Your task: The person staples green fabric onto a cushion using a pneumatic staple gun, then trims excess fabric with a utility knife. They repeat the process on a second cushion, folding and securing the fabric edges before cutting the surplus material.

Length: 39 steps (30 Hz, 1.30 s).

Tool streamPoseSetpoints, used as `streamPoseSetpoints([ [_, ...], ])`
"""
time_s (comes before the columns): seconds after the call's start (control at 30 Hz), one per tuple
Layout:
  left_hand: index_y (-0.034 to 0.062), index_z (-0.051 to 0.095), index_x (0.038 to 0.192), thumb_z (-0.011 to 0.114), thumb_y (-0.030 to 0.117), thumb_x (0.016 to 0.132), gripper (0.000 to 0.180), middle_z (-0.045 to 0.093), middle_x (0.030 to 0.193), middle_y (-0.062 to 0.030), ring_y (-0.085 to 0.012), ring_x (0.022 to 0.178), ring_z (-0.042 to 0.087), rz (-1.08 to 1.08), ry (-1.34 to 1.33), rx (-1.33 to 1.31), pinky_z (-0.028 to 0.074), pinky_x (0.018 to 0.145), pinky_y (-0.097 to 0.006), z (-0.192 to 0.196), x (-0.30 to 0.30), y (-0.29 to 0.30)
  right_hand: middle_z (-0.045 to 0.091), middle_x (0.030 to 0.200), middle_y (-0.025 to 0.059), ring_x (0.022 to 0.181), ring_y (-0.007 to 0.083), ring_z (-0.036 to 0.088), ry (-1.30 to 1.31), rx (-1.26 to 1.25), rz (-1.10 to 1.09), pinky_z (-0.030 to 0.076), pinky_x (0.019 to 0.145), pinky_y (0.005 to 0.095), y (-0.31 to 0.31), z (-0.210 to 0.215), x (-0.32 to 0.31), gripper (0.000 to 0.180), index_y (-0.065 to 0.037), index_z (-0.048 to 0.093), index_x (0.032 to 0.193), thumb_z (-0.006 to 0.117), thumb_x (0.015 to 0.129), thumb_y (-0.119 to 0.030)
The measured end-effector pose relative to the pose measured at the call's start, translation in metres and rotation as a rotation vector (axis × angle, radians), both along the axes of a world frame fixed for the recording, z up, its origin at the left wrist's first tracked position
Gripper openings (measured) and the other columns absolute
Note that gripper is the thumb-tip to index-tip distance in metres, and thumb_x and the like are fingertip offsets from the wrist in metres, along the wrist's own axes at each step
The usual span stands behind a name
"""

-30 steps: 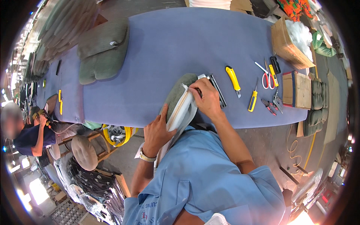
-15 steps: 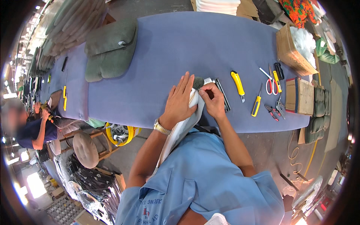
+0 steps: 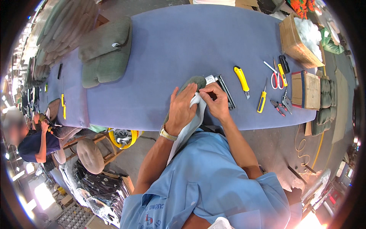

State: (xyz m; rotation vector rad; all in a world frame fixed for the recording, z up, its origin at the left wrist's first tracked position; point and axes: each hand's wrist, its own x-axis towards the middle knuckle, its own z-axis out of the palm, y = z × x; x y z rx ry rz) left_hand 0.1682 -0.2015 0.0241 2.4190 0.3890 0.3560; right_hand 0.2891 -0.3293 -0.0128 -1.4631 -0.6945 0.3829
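Observation:
A narrow dark green cushion (image 3: 197, 80) with a pale lining (image 3: 187, 131) stands at the near edge of the table, its lower end against my blue shirt. My left hand (image 3: 183, 108), with a metal watch at the wrist, holds the cushion, fingers bent over its green side and thumb by the pale fabric. Close beside it, my right hand (image 3: 215, 100) pinches the fabric edge near the top between thumb and forefinger. Just beyond my right hand lies a long black-and-silver tool (image 3: 225, 91), partly covered by it.
On the blue-grey table (image 3: 164, 49) lie a yellow cutter knife (image 3: 241, 78), a yellow screwdriver (image 3: 261, 102), scissors (image 3: 275, 78) and pliers (image 3: 278, 108). Boxes (image 3: 299, 42) stand right. Folded green cushions (image 3: 106, 57) lie left. A co-worker (image 3: 34, 141) works far left, near a yellow basket (image 3: 133, 139).
My left hand has gone from flat, outstretched fingers to bent ones on the cushion. More of the cushion's green side shows. My right hand still pinches the edge. The view has shifted slightly.

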Motion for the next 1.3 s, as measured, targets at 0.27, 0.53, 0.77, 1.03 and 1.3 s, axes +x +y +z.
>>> streamPoseSetpoints([
  [0.27,0.0088,0.062,0.142,0.071,0.004,0.079,0.063,0.065,0.143,-0.0104,-0.0236,0.136,0.06,0.032,0.004,0.053,0.027,0.122,-0.058,0.006,-0.003,-0.006,0.067,0.109,0.0116,0.105,0.0224,0.067,0.246,-0.354,-0.136,0.055,0.091,0.0368,-0.028,-0.026,0.022,0.034,-0.004,0.066,0.124,0.077,0.093,-0.013],
  [0.53,0.0076,0.066,0.137,0.069,0.002,0.079,0.058,0.067,0.14,-0.0107,-0.0228,0.135,0.06,0.047,-0.047,0.035,0.024,0.123,-0.059,0.005,0.0,-0.008,0.048,0.141,0.0233,0.118,0.0458,0.061,-0.23,-0.974,-0.022,0.055,0.098,0.0515,-0.023,-0.092,0.014,0.082,-0.008,0.036,0.145,0.085,0.079,-0.01],
  [0.77,0.005,0.068,0.134,0.069,0.002,0.079,0.054,0.066,0.142,-0.0121,-0.0251,0.136,0.059,0.04,-0.089,-0.003,0.035,0.121,-0.05,0.003,-0.002,-0.009,0.054,0.14,0.0222,0.118,0.0423,0.064,-0.33,-0.849,0.0,0.056,0.097,0.0481,-0.048,-0.08,0.048,0.081,-0.005,0.047,0.145,0.087,0.075,-0.013],
  [1.03,0.0054,0.069,0.133,0.072,0.001,0.078,0.055,0.066,0.142,-0.0118,-0.0259,0.135,0.06,0.019,-0.059,-0.018,0.043,0.116,-0.048,0.001,0.002,-0.015,0.073,0.112,0.0121,0.09,0.0159,0.067,0.188,-0.65,-0.104,0.056,0.08,0.0306,-0.092,0.064,0.056,0.053,0.004,0.065,0.13,0.085,0.084,-0.014],
  [1.3,0.0059,0.069,0.133,0.069,0.0,0.079,0.054,0.066,0.142,-0.0099,-0.0231,0.136,0.06,0.034,-0.031,-0.055,0.041,0.117,-0.046,0.002,0.002,-0.016,0.07,0.127,0.0137,0.114,0.0172,0.067,0.036,-0.295,0.223,0.052,0.101,0.0325,-0.066,0.09,0.029,0.06,0.0,0.063,0.137,0.08,0.08,0.001],
])
